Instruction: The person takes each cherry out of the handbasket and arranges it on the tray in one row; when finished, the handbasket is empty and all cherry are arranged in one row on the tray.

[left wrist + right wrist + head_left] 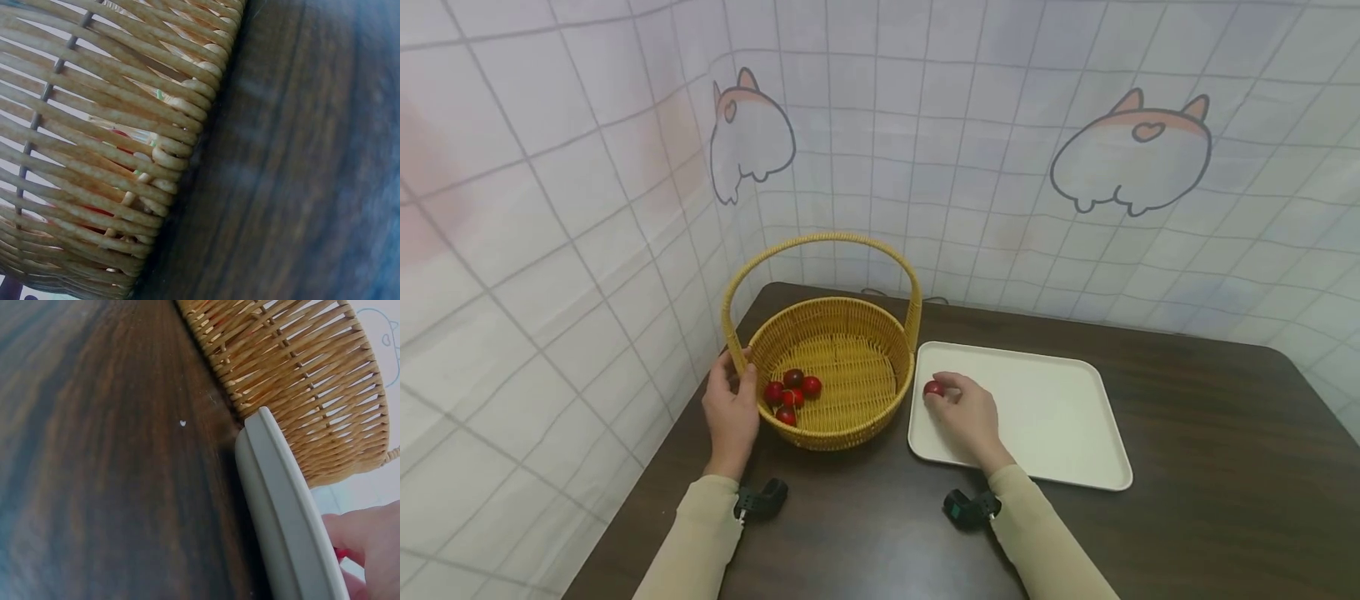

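In the head view a round yellow wicker basket point(842, 437) with a tall hoop handle stands on the table. Several small, round, dark-red fruits point(793, 397), perhaps plums or cherries, lie together at its left side. My left hand point(732, 414) grips the basket's left rim by the foot of the handle, thumb towards the inside. Over the left part of a white tray point(1045, 408), my right hand point(970, 418) pinches a single red fruit point(933, 388) between thumb and fingers. In the right wrist view a bit of that red fruit point(340, 553) shows beneath the hand.
The dark wood table point(850, 533) carries the basket on the left and the tray just right of it. A white gridded cloth point(970, 167) with cartoon animals hangs behind and along the left. The basket's handle point(822, 237) arches high above its rim.
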Tool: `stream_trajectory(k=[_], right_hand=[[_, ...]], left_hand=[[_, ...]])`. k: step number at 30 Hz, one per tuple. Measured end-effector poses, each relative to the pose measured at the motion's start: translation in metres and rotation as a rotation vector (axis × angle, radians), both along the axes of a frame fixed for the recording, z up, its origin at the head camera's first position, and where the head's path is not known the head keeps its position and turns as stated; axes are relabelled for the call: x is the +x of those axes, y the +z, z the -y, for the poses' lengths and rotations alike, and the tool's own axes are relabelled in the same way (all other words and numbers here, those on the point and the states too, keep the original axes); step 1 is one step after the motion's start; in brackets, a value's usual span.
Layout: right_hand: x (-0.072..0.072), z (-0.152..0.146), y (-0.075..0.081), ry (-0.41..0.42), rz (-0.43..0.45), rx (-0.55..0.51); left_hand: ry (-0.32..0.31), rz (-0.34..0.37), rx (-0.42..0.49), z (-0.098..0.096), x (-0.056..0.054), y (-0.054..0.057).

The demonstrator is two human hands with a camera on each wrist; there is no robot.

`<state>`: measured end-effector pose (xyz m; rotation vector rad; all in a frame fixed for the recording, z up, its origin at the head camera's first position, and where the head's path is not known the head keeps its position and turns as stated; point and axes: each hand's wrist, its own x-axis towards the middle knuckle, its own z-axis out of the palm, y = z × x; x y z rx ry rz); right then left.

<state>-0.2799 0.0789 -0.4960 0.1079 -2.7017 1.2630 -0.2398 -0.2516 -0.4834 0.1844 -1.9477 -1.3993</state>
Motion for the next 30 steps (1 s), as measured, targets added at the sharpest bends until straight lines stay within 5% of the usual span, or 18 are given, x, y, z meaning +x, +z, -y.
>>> stream_trajectory(k=[21,30], right_hand=[[-0.001,-0.002,-0.002,-0.021,0.017,-0.081],[0.0,-0.008,0.012,-0.11,-0.225,-0.349]], left_hand=[[-0.017,0.023,0.004,0.0,0.004,0.002],[-0.001,0.039,0.01,-0.002,0.003,0.006]])
